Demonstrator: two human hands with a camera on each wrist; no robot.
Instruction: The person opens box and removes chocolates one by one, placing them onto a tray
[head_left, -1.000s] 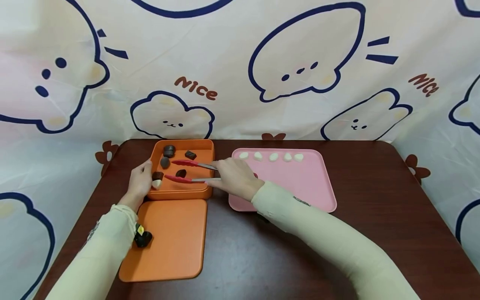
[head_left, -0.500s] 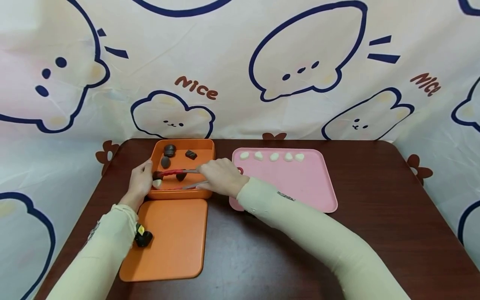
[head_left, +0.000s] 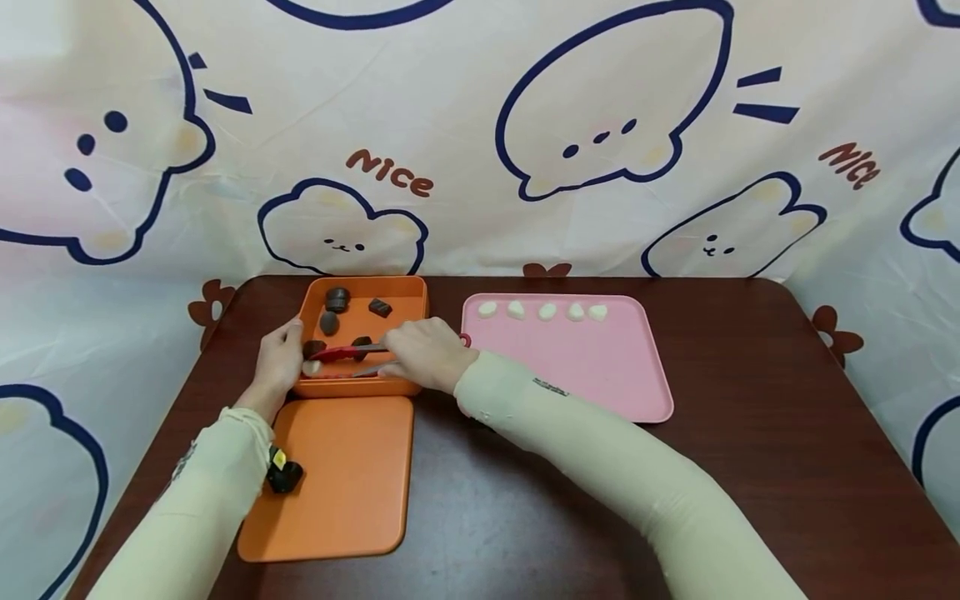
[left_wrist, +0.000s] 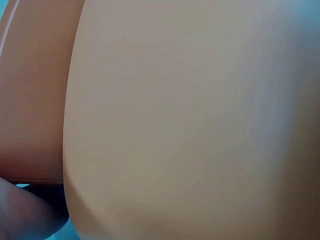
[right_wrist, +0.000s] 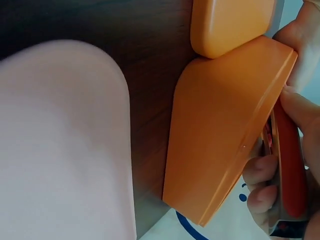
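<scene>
My left hand [head_left: 279, 360] grips the left wall of an orange box [head_left: 358, 388]; a fingertip also shows low in the left wrist view. My right hand [head_left: 426, 354] holds a pair of tongs [head_left: 345, 352] with red tips, their metal arms reaching over the box's front wall. The tips point at a small white piece [head_left: 312, 367] in the near left corner, beside a dark brown piece [head_left: 313, 348]. Several more dark pieces [head_left: 337, 300] lie further back in the box. In the right wrist view, my fingers wrap around the tongs' handle [right_wrist: 292, 170].
A pink tray [head_left: 585, 367] lies to the right, with a row of several white pieces [head_left: 547, 311] along its far edge. In front of the box lies a flat orange lid [head_left: 330, 500]. A patterned curtain [head_left: 465, 225] stands behind the dark wooden table [head_left: 525, 525].
My right hand has moved left and slightly forward over the box, lowering the tongs into its near left corner around the white piece. The left hand stays at the box.
</scene>
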